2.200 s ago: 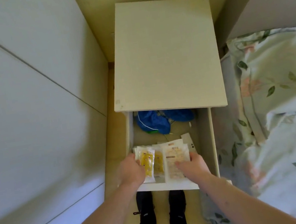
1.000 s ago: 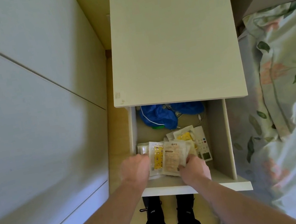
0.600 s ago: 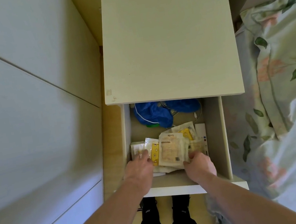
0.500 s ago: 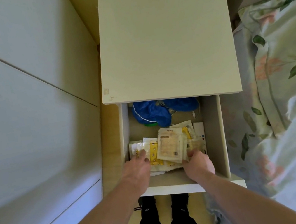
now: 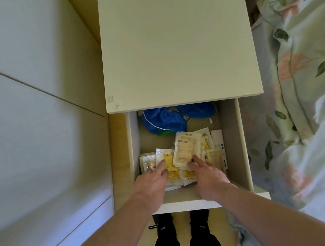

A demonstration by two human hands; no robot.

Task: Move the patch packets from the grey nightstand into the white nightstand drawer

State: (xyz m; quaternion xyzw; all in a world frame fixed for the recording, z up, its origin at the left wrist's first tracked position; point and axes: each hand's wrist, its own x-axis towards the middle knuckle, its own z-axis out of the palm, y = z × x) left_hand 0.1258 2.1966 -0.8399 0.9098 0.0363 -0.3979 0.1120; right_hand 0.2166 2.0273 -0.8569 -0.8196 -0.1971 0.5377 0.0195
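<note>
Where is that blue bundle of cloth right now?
The blue cloth bundle lies at the back of the open drawer, partly under the nightstand top, just behind the patch packets.

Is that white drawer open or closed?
Open. The drawer is pulled out from under the nightstand top, with packets showing inside.

**Packets released and spread in the drawer**

Two seconds ago both hands gripped a neat fan of patch packets [image 5: 185, 153] at the front of the white nightstand drawer [image 5: 235, 153]. Since then the packets have been pushed deeper and have slid apart into a loose, overlapping heap, one pale packet now tilted on top. The left hand [image 5: 153, 185] and the right hand [image 5: 207, 176] have uncurled; their straightened fingers now rest on the heap instead of pinching it.
</note>
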